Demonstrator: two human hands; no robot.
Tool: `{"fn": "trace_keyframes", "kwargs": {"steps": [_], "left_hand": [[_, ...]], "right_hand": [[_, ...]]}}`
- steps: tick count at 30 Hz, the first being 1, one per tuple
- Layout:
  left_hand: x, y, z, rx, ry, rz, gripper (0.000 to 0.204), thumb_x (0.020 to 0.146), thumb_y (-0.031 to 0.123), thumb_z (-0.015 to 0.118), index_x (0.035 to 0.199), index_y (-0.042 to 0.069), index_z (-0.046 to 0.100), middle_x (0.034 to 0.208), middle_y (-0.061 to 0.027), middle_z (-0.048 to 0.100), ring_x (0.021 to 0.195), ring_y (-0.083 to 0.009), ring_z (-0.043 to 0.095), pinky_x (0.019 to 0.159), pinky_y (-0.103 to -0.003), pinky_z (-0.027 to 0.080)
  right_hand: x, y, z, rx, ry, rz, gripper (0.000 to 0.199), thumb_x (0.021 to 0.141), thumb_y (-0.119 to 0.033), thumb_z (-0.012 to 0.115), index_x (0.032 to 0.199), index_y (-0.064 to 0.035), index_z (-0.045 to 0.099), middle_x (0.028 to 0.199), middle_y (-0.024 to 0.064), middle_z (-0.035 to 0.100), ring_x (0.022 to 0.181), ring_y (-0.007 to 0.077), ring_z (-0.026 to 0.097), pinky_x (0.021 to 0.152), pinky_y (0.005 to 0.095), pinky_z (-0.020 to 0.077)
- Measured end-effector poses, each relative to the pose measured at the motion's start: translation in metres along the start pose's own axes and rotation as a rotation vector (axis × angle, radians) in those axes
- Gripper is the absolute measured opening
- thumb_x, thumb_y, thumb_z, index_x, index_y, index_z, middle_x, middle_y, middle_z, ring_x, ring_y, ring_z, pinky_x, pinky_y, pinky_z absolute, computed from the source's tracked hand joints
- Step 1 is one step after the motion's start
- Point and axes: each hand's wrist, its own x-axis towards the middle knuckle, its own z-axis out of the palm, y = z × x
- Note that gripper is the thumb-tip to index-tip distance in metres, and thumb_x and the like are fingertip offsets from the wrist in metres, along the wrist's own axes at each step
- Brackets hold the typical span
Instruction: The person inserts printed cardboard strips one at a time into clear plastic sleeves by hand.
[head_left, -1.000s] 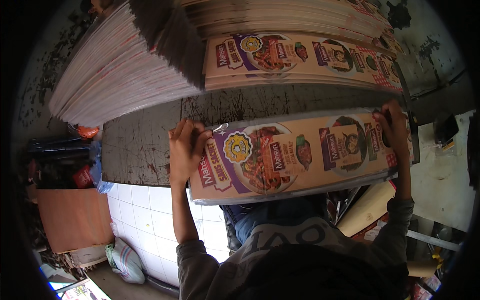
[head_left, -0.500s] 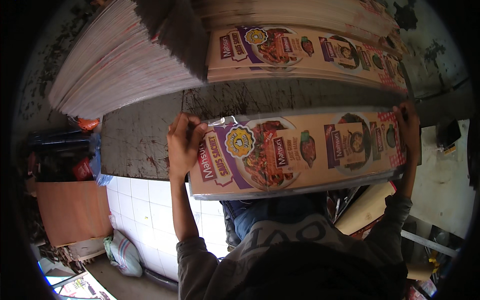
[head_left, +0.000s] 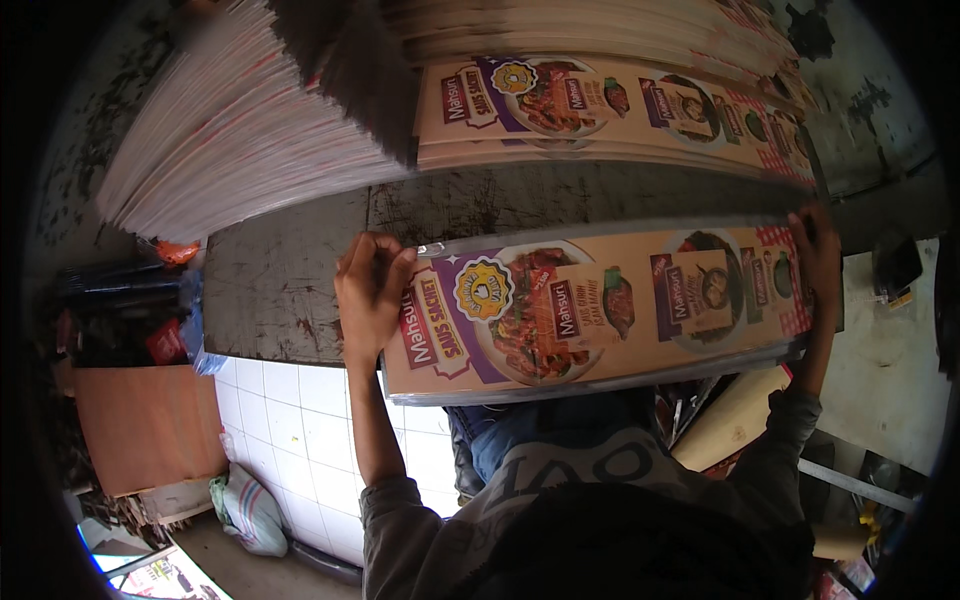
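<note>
A long tan printed sheet (head_left: 635,335), with pictures of food bowls and sauce packs, lies crosswise in front of my body at the table's near edge. What looks like clear plastic film edges it, glinting near its upper left corner. At that corner my left hand (head_left: 372,290) is closed, thumb and fingers pinching the margin. My right hand (head_left: 818,245) grips the opposite short edge, its fingers partly dark and hard to make out. Whether one sheet or several lie here cannot be told.
Beyond a strip of scratched dark tabletop (head_left: 290,275) lies a stack of similar printed sheets (head_left: 620,105). A tall leaning stack of pale sheets (head_left: 250,130) stands at the far left. Left of me are a brown box (head_left: 150,430) and a striped sack (head_left: 252,510) on the floor.
Both hands keep their hold on the printed sheet, which lies almost where it was. The whole view has shifted slightly, and the glint at the sheet's upper left has shrunk.
</note>
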Motion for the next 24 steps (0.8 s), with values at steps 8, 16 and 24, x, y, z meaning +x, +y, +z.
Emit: {"fn": "trace_keyframes", "kwargs": {"steps": [8,16,24], "left_hand": [[-0.028,-0.002,-0.012,0.313,0.136,0.125,0.026,0.079,0.013,0.061,0.101,0.000,0.058,0.103,-0.0165,0.052,0.090,-0.0294,0.057,0.076,-0.038,0.046],[-0.056,0.011,-0.018,0.315,0.135,0.022,0.031,0.084,0.017,0.056,0.109,-0.001,0.060,0.103,-0.0177,0.053,0.095,-0.0304,0.056,0.077,-0.040,0.047],[-0.058,0.004,-0.017,0.127,0.158,-0.052,0.033,0.085,0.018,0.055,0.111,-0.001,0.057,0.102,-0.0175,0.053,0.094,-0.0278,0.056,0.078,-0.036,0.046]], "right_hand": [[-0.014,0.030,-0.021,-0.005,0.076,0.068,0.029,0.091,-0.021,0.049,0.108,0.0015,0.050,0.097,0.0145,0.056,0.086,0.0226,0.054,0.078,0.0304,0.0408],[-0.041,0.030,-0.044,0.030,-0.063,0.181,0.030,0.091,-0.023,0.048,0.110,-0.0008,0.054,0.102,0.0142,0.057,0.094,0.0237,0.055,0.083,0.0305,0.0399],[-0.041,0.026,-0.069,0.448,0.010,0.356,0.040,0.086,-0.025,0.055,0.118,-0.0024,0.049,0.105,0.0061,0.053,0.097,0.0117,0.048,0.084,0.0249,0.0374]]}}
